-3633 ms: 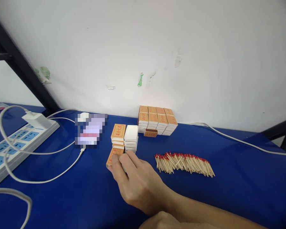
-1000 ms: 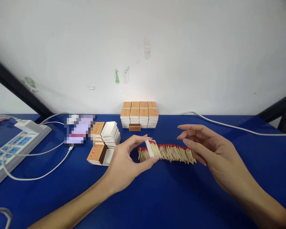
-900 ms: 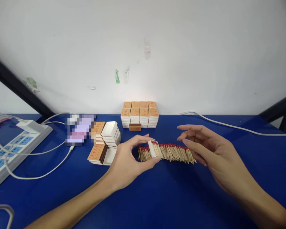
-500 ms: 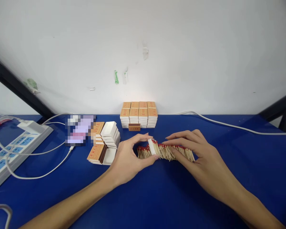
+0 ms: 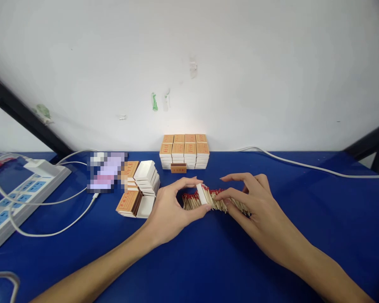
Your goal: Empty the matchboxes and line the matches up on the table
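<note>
My left hand (image 5: 173, 206) grips a white matchbox tray (image 5: 201, 194) between thumb and fingertips. The tray stands on its side, tilted, with matches (image 5: 209, 198) against its right face. A long row of red-headed matches (image 5: 191, 201) lies on the table, passing behind the tray and under my right hand (image 5: 255, 202). My right thumb and index finger close around some matches in the row, just right of the tray. The other right fingers are raised and bent. My right hand hides the row's right end.
Stacked orange-topped matchboxes (image 5: 183, 149) stand against the wall, with one brown-sided box (image 5: 178, 168) in front. Left of my left hand are empty white trays (image 5: 145, 172) and orange covers (image 5: 128, 202). Farther left lie a pixelated phone (image 5: 105, 172), cables and a power strip (image 5: 25, 193).
My right hand has shifted slightly left along the row, its index finger coming down close to the tray while another finger lifts. My left hand and the tray stay put.
</note>
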The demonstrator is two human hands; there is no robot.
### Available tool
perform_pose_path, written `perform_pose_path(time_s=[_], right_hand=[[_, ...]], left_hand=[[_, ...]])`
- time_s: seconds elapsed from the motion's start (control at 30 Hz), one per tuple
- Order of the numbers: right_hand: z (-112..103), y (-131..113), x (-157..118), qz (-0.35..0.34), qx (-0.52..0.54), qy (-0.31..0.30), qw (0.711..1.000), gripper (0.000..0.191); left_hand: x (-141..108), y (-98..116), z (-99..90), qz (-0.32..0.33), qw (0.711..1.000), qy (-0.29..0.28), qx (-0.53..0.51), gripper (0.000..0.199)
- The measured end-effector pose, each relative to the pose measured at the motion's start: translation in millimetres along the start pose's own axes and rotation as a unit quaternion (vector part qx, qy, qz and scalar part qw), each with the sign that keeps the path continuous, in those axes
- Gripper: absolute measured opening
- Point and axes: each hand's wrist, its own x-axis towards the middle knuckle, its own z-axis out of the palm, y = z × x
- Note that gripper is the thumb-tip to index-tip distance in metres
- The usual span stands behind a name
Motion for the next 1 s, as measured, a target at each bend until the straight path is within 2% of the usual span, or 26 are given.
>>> perform_pose_path(time_s=[0.3,0.57,1.0], right_hand=[[2.9,3.3,-2.1,-0.008,-0.003,0.004,1.0,0.022],[1.5,-2.0,0.1,0.018,0.027,0.026,0.999,0.021],[2.5,-7.5,3.1,0.02,0.024,-0.007,0.999,0.025]], left_hand=[[3.5,2.1,2.3,-0.001,1.0,0.003,0.003,0.046],[3.4,3.7,1.3,-0.003,1.0,-0.001,0.019,0.051],[5.0,3.6,1.2,0.012,0.999,-0.003,0.048,0.052]])
